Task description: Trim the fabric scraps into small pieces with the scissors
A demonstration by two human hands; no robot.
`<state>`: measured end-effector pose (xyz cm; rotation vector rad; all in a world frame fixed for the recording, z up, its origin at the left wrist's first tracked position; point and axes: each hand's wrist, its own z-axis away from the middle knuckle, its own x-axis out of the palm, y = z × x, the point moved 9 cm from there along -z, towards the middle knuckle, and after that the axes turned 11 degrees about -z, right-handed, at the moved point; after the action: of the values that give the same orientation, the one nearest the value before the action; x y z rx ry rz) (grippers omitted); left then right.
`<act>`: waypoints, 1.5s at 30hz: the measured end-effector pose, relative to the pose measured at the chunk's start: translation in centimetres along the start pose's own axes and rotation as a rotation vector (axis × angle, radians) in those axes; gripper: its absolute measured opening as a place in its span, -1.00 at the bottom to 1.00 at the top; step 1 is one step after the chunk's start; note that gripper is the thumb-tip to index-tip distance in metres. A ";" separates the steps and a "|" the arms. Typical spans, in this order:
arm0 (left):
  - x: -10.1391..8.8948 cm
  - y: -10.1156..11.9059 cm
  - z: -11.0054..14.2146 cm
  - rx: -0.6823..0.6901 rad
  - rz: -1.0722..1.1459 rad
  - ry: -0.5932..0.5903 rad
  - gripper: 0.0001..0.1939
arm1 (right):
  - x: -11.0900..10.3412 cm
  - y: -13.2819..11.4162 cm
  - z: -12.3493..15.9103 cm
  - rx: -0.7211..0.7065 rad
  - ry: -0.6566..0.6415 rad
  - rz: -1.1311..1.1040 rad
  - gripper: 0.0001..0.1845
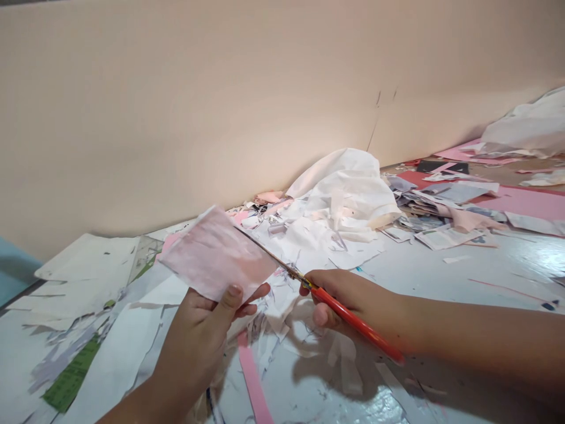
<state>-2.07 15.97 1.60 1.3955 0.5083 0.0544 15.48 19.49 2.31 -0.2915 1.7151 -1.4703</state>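
My left hand pinches a pale pink sheet of paper near its lower edge, thumb on top and fingers beneath. In my right hand is a pair of scissors with red handles. Their blades point up and to the left, lying along the right edge of the pink paper. Whether the blades are parted or closed is hard to make out. Beneath both hands, white paper scraps and a pink paper strip lie on the white table.
A heap of crumpled white paper rests against the beige wall. Stacked paper pieces and pink sheets lie at the right. On the left are white sheets, a clear ruler-like strip and a green paper piece.
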 end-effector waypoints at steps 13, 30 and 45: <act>0.7 0.2 0.5 -0.011 0.115 -0.061 -0.69 | 0.2 0.6 0.1 -0.015 -0.013 -0.107 -0.74; 1.0 0.3 0.5 -0.030 0.229 -0.075 -0.69 | 0.4 0.2 0.1 -0.029 -0.019 -0.128 -0.74; 0.9 -0.6 0.4 -0.082 0.264 -0.043 -0.64 | 0.9 -1.9 0.8 -0.198 -0.111 -0.074 -0.54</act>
<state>-1.23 15.75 0.81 1.3727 0.2808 0.2554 14.87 17.76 3.69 -0.5373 1.7781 -1.3122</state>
